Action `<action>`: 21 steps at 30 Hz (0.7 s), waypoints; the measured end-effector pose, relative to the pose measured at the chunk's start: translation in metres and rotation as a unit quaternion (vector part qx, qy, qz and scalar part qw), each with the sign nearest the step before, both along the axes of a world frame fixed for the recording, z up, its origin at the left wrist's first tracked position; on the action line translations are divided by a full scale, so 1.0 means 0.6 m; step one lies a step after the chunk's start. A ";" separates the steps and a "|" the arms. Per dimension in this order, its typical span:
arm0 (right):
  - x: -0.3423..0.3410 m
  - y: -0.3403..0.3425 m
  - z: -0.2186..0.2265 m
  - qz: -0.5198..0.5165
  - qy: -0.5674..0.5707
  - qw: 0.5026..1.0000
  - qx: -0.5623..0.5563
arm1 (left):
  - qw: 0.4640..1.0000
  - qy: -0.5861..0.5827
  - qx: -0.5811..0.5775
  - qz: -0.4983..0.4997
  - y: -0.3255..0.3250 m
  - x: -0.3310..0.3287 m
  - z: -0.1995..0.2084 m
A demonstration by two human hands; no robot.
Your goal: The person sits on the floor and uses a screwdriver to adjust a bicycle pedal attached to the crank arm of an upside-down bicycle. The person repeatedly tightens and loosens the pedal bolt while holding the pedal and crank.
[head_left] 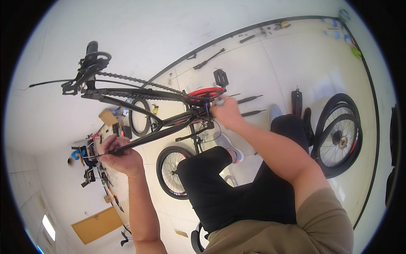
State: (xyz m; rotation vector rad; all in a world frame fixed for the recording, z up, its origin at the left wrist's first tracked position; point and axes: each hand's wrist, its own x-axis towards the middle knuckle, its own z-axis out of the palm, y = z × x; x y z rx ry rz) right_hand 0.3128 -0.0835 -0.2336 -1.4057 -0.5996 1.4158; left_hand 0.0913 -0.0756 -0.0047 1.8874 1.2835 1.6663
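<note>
A black bicycle frame (146, 138) is held up in front of me, its rear end toward the left. My left hand (122, 155) has its fingers and thumb round the end of a slim black frame tube. My right hand (228, 112) is closed at the bottom bracket, beside the red chainring (205, 94); what its fingers hold is hidden and slightly blurred. A chain (141, 81) runs from the chainring to the rear derailleur (72, 87). A black pedal (220, 78) sticks up past the chainring.
Bicycle wheels (339, 136) lie on the floor at the right, and another wheel (172, 172) is below the frame. A black fork (209, 59) and several tools (264, 33) lie along the wall. Boxes (108, 117) and parts are at the left. My shoes (226, 144) are close by.
</note>
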 end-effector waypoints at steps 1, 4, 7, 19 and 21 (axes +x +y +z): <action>0.005 0.013 -0.018 -0.053 -0.028 0.998 -0.024 | 1.000 -0.005 -0.002 -0.001 -0.001 0.000 0.000; 0.037 0.037 -0.048 -0.148 0.005 0.986 -0.073 | 0.999 -0.021 -0.015 -0.022 -0.006 -0.011 -0.002; 0.037 0.041 -0.045 -0.146 0.065 0.982 -0.098 | 1.000 -0.021 0.010 0.008 -0.010 0.001 -0.009; 0.037 0.006 0.027 -0.051 0.000 0.999 -0.008 | 1.000 -0.003 0.025 0.011 -0.015 0.002 -0.011; 0.041 -0.007 0.051 -0.025 -0.044 0.999 -0.004 | 1.000 -0.001 0.025 0.007 -0.015 0.003 -0.010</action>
